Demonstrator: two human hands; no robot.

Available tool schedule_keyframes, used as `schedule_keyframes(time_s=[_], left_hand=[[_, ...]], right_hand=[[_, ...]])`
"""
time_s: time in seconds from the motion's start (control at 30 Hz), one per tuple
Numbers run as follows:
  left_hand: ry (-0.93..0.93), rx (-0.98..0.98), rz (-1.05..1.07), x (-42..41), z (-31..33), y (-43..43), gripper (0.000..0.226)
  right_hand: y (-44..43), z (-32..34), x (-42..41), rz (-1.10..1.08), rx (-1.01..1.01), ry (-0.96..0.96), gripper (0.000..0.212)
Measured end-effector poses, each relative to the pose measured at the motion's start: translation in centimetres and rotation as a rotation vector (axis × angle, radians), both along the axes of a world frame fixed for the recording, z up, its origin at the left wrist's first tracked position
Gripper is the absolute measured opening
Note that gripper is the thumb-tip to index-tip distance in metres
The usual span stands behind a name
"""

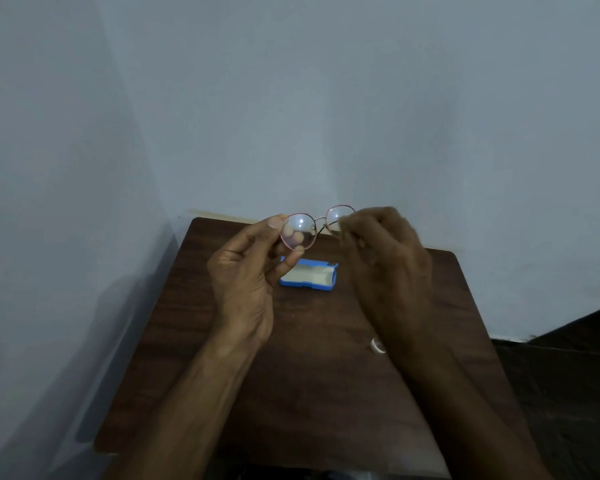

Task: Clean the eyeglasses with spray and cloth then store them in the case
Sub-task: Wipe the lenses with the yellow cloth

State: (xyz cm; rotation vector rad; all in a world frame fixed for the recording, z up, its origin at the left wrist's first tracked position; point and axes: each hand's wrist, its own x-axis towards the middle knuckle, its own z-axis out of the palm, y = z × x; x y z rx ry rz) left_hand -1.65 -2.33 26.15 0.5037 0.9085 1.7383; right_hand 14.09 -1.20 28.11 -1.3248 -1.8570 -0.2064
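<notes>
Round thin-rimmed eyeglasses [298, 232] with a reddish frame are held up above the far part of the dark wooden table [194, 341]. My left hand [246, 271] pinches the rim of the left lens between thumb and fingers. My right hand [381, 258] grips the right lens side and covers part of it. Below the glasses, an open blue case [309, 276] with a pale lining lies on the table. No cloth can be made out in either hand. No spray bottle is in view.
A small whitish object [377, 345], partly hidden by my right forearm, lies on the table. Pale walls meet in a corner just behind and left of the table. Dark floor shows at the right.
</notes>
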Motion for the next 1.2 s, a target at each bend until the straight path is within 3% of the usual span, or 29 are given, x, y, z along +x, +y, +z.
schedule_keyframes(time_s=[0.1,0.27,0.43,0.6,0.73,0.87,1.03,1.2], left_hand=[[-0.016,-0.012,0.007,0.6,0.0,0.1,0.012],[0.042,0.003,0.016,1.8,0.1,0.1,0.012],[0.025,-0.029,0.021,2.5,-0.2,-0.2,0.012],[-0.004,-0.056,0.039,2.5,-0.7,-0.3,0.014],[0.005,-0.042,0.059,2.5,-0.6,-0.3,0.014],[0.011,-0.041,0.060,2.0,-0.4,-0.1,0.015],[0.033,-0.028,0.103,2.4,-0.5,-0.1,0.017],[0.062,-0.025,0.108,2.5,-0.9,-0.1,0.017]], right_hand=[[0.7,0.9,0.2,-0.046,0.021,0.076,0.007],[-2.7,0.8,-3.0,0.172,0.008,0.017,0.012],[-0.7,1.5,-2.7,0.062,0.008,0.074,0.015],[-2.0,1.0,-3.3,0.169,-0.067,-0.017,0.013],[0.2,1.2,-2.0,0.020,0.001,0.047,0.011],[-2.5,0.5,-4.0,0.200,-0.058,-0.026,0.009],[0.6,0.6,-2.0,0.093,-0.044,0.075,0.009],[-1.6,0.7,-3.6,0.242,-0.093,0.020,0.010]])
